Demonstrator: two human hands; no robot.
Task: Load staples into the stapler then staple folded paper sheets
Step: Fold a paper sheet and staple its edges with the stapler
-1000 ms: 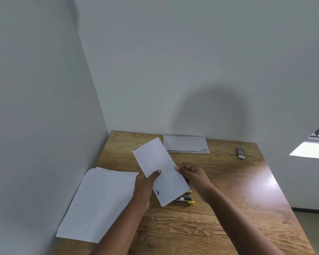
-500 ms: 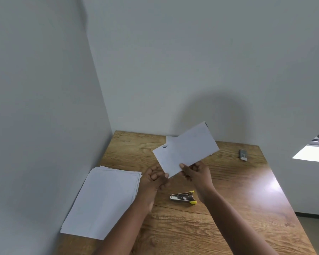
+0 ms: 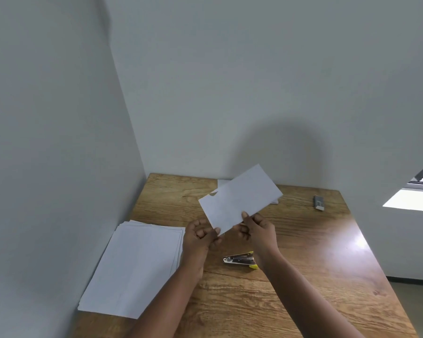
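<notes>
Grey walls meet in a corner behind the wooden table (image 3: 303, 252) where I work. Both my hands are raised over the tabletop with a folded sheet (image 3: 239, 198) between them: my right hand (image 3: 259, 230) pinches its near edge, thumb on top and fingers curled beneath, and my left hand (image 3: 200, 236) pinches the near left corner with its fingers bunched. Just below my right wrist, on the wood, lies the stapler (image 3: 238, 259), metal with yellow ends, partly hidden by that wrist. To the left of my left hand sits a loose stack of white sheets (image 3: 134, 267), its edges fanned a little, close to the wall. Beyond my hands, mostly hidden behind the held sheet, more folded paper (image 3: 222, 182) lies by the far wall. Well off past my right hand rests a small grey box (image 3: 318, 203). The held sheet is plain white, tilted with its right end higher, with a small dark mark at its upper left corner.
</notes>
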